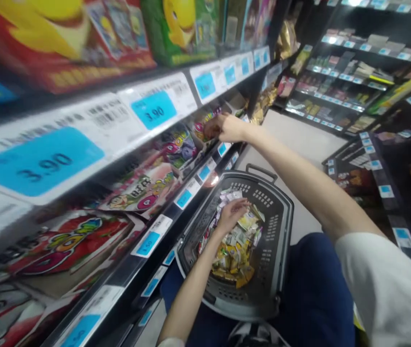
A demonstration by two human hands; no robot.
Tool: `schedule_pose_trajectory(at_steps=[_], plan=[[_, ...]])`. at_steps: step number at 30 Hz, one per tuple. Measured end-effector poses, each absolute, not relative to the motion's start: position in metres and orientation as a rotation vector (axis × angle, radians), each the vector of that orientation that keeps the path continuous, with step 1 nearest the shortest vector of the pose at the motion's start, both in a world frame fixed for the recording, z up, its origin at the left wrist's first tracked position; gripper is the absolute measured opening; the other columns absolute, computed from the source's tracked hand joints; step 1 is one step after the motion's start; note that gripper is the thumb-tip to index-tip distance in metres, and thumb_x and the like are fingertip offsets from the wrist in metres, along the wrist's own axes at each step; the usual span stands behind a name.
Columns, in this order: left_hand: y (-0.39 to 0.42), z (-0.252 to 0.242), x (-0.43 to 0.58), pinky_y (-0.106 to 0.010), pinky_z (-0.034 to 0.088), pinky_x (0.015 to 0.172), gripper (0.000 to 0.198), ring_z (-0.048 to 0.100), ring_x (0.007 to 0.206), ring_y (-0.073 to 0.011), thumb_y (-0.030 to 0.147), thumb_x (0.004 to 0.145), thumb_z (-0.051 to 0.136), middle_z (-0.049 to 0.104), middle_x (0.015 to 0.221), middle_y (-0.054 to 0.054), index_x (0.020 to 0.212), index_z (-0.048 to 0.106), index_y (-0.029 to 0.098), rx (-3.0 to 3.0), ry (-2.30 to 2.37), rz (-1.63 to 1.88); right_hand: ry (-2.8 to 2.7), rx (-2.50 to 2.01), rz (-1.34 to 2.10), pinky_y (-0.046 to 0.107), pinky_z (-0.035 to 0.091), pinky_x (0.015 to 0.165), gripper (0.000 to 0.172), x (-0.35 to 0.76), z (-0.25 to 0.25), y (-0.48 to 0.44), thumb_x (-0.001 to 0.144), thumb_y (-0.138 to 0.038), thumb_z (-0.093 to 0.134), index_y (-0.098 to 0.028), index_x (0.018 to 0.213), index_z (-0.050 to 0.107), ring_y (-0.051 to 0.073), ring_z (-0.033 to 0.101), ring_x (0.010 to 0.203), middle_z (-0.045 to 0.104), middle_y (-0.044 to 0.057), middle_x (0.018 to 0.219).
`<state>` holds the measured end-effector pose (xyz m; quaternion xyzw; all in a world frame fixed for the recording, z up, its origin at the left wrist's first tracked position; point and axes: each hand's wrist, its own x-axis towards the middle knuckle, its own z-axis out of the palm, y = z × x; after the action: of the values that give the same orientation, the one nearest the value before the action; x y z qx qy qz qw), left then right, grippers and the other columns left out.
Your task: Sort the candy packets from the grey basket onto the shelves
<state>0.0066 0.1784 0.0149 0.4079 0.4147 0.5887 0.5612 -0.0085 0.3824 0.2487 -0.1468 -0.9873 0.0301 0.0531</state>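
Note:
A dark plastic shopping basket [281,231] sits between the knees, with a heap of small wrapped snack packets [232,253] in it, yellow at the near end and pale at the far end. Over this heap hovers my left hand [231,215], its fingers stretched out and nothing visible in them. My right hand [231,127] reaches into the lower shelf, its bent fingers closed at a colourful candy bag [201,126] standing in a box. Part of those fingers is blurred. Beside it lies a purple candy bag [180,147].
Along the left, the shelf edge [118,108] carries blue-and-white price tags. Red candy bags [70,241] and a pink one [143,190] fill the lower shelf. Larger red and green packs stand above. Stocked racks [346,72] line the far end and right side.

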Motion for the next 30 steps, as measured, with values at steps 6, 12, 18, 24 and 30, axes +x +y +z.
schedule_pose_trajectory(at_steps=[6,12,18,24,30], plan=[[0.182,0.008,0.000,-0.025,0.054,0.065,0.040,0.070,0.083,-0.0180,0.039,0.081,0.071,0.073,0.103,-0.010,0.114,0.066,0.017,0.939,0.986,1.411,-2.982,-0.480,0.022,0.036,0.048,0.103,0.027,-0.009,0.239,0.383,0.088,-0.011,0.051,-0.011,0.110,0.066,0.025,0.062,0.115,0.071,0.009,0.112],[0.185,0.004,-0.001,-0.025,0.054,0.064,0.039,0.070,0.078,-0.0173,0.039,0.081,0.069,0.073,0.100,-0.009,0.112,0.066,0.016,0.933,1.025,1.403,-2.987,-0.465,0.200,0.035,0.047,0.105,0.027,-0.014,0.230,0.395,0.092,-0.013,0.046,-0.012,0.108,0.068,0.022,0.063,0.117,0.069,0.001,0.108],[0.183,0.005,0.001,-0.026,0.055,0.065,0.035,0.069,0.077,-0.0167,0.038,0.082,0.068,0.073,0.095,-0.007,0.109,0.066,0.016,0.928,1.089,1.360,-2.838,-0.521,0.188,0.043,0.043,0.109,0.028,0.007,0.232,0.371,0.095,-0.016,0.045,-0.010,0.115,0.064,0.026,0.056,0.126,0.065,0.004,0.116],[0.184,0.006,0.001,-0.024,0.053,0.063,0.027,0.067,0.074,-0.0154,0.029,0.082,0.065,0.074,0.091,-0.007,0.106,0.067,0.015,0.903,1.098,1.395,-2.660,-0.490,0.168,0.053,0.036,0.113,0.036,0.086,0.232,0.332,0.097,-0.021,0.046,-0.019,0.132,0.054,0.030,0.046,0.135,0.051,0.006,0.142],[0.188,-0.002,0.000,-0.024,0.052,0.060,0.023,0.066,0.071,-0.0149,0.027,0.083,0.063,0.073,0.089,-0.007,0.102,0.067,0.015,0.841,1.193,1.410,-2.717,-1.028,0.359,0.035,0.050,0.088,0.027,0.173,0.139,0.337,0.089,-0.011,0.043,-0.014,0.101,0.067,0.022,0.064,0.096,0.070,0.009,0.100]])
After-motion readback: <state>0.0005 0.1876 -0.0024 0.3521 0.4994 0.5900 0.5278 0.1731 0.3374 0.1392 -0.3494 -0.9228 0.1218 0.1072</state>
